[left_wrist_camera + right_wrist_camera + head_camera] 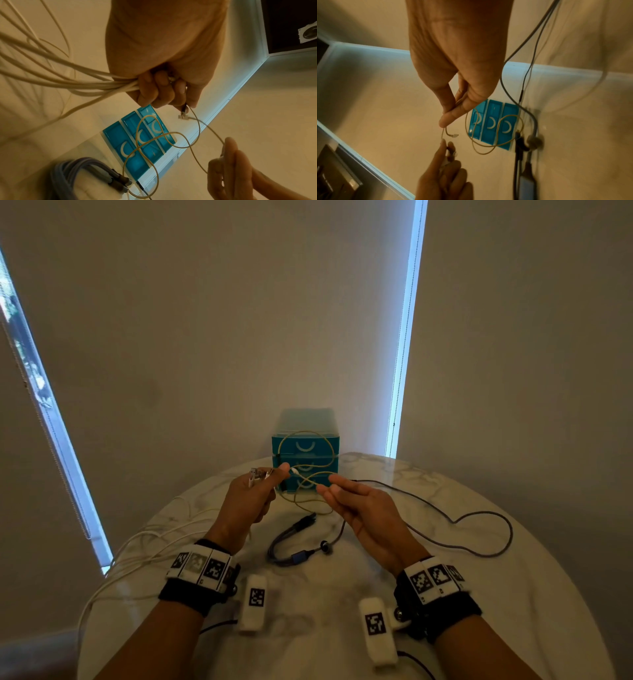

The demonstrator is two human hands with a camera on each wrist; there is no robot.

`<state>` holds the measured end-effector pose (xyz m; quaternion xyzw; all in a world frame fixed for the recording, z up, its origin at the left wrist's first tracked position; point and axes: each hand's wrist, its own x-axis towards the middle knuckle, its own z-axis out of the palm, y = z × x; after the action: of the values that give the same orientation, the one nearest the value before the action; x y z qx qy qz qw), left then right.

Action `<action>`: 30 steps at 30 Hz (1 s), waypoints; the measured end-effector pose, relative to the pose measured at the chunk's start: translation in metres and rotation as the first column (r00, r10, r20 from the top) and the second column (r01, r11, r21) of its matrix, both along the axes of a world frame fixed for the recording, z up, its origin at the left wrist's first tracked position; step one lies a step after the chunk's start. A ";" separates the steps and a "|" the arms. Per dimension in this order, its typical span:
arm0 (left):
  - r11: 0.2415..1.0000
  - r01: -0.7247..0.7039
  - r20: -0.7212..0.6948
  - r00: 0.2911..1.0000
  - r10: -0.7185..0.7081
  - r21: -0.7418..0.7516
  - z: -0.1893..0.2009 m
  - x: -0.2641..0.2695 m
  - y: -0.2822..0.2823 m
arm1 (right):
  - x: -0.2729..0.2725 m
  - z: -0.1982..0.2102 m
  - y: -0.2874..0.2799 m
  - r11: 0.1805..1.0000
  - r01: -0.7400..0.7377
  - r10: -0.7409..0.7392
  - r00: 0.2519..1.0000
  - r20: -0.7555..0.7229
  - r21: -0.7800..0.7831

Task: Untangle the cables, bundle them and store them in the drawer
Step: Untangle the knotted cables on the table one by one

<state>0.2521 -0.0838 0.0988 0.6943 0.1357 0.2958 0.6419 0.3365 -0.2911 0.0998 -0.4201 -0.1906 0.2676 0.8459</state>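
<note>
A thin tan cable (310, 470) loops in the air between both hands, in front of the teal three-drawer box (303, 462). My left hand (255, 491) grips several white cable strands (96, 83) in its fist and pinches one end of the tan cable (192, 115) near its plug. My right hand (346, 496) pinches the tan cable (443, 132) between thumb and fingers close to its other small connector (454, 135). All three drawers look closed.
A bundled grey-purple cable (291, 542) with dark plugs lies on the round marble table (479, 611). A long dark cable (479, 518) snakes across the right side. White cables (137, 546) trail off the left edge. Walls stand close behind.
</note>
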 end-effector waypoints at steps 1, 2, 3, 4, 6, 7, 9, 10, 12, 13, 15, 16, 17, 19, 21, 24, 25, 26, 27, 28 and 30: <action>1.000 -0.002 -0.006 1.000 0.002 -0.003 0.000 0.000 0.000 | -0.002 0.002 0.001 1.000 -0.014 0.015 1.000 -0.015 0.027; 1.000 -0.001 -0.008 1.000 0.001 -0.012 0.000 0.001 0.000 | -0.004 0.003 0.001 0.998 -0.021 0.022 0.999 -0.031 0.054; 1.000 0.000 -0.008 1.000 0.000 -0.025 -0.001 0.001 -0.001 | -0.006 0.004 0.002 0.997 -0.023 0.027 0.999 -0.042 0.076; 0.999 0.002 -0.006 1.000 -0.002 -0.040 -0.001 0.001 -0.001 | -0.009 0.004 0.004 0.996 -0.026 0.031 0.998 -0.046 0.091; 0.997 0.017 0.003 1.000 -0.017 -0.077 -0.002 0.002 -0.001 | -0.015 0.002 0.008 0.996 -0.039 0.040 0.999 -0.021 0.075; 0.994 0.029 0.010 1.000 -0.028 -0.103 -0.002 0.002 -0.001 | -0.018 0.000 0.011 0.998 -0.044 0.044 0.999 0.006 0.043; 0.987 0.043 0.017 0.999 -0.041 -0.156 -0.002 0.003 -0.001 | -0.025 -0.004 0.016 0.998 -0.050 0.053 0.996 0.069 -0.043; 0.982 0.050 0.021 0.999 -0.047 -0.183 -0.001 0.003 -0.001 | -0.028 -0.006 0.019 0.995 -0.049 0.057 0.994 0.096 -0.082; 0.965 0.080 0.046 0.996 -0.070 -0.249 -0.001 0.004 0.000 | -0.034 -0.011 0.023 0.990 -0.045 0.064 0.988 0.142 -0.133; 0.957 0.093 0.062 0.995 -0.079 -0.276 0.000 0.004 0.001 | -0.036 -0.014 0.026 0.988 -0.045 0.068 0.985 0.156 -0.149; 0.953 0.079 0.060 0.996 -0.064 -0.291 0.001 0.003 0.001 | -0.039 -0.017 0.030 0.983 -0.063 0.091 0.983 0.160 -0.171; 0.959 0.056 0.042 0.998 -0.046 -0.278 0.002 0.002 -0.001 | -0.041 -0.016 0.030 0.979 -0.083 0.113 0.981 0.158 -0.184; 0.966 0.033 0.023 0.999 -0.028 -0.258 0.003 0.001 -0.003 | -0.042 -0.014 0.030 0.974 -0.107 0.141 0.976 0.164 -0.199; 0.975 0.028 0.005 1.000 -0.028 -0.218 0.005 -0.001 -0.007 | -0.041 -0.008 0.026 0.958 -0.110 0.169 0.962 0.216 -0.263; 0.978 0.094 0.017 0.996 -0.092 -0.187 0.008 -0.004 -0.009 | -0.034 -0.004 0.021 0.933 0.054 0.080 0.932 0.353 -0.355; 0.971 0.209 -0.022 0.977 -0.213 -0.118 0.013 -0.007 -0.011 | -0.012 -0.007 0.010 0.814 0.477 -0.213 0.777 0.592 -0.332; 0.965 0.245 -0.054 0.967 -0.251 -0.091 0.014 -0.009 -0.012 | -0.007 -0.008 0.007 0.785 0.557 -0.277 0.709 0.649 -0.273; 0.956 0.289 -0.097 0.951 -0.293 -0.054 0.015 -0.011 -0.012 | -0.002 -0.009 0.005 0.779 0.591 -0.302 0.649 0.699 -0.212; 0.941 0.339 -0.147 0.930 -0.337 -0.007 0.016 -0.013 -0.012 | 0.001 -0.010 0.003 0.789 0.588 -0.284 0.605 0.743 -0.177; 0.919 0.393 -0.200 0.904 -0.378 0.040 0.016 -0.015 -0.013 | 0.001 -0.009 0.002 0.805 0.564 -0.231 0.583 0.779 -0.183; 0.879 0.467 -0.279 0.860 -0.428 0.092 0.016 -0.018 -0.015 | -0.003 -0.008 0.003 0.813 0.513 -0.085 0.573 0.815 -0.275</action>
<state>0.2345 -0.0990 0.1145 0.7864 0.0265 0.0579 0.6144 0.3335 -0.2879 0.0923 -0.7166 -0.3833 -0.0530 0.5803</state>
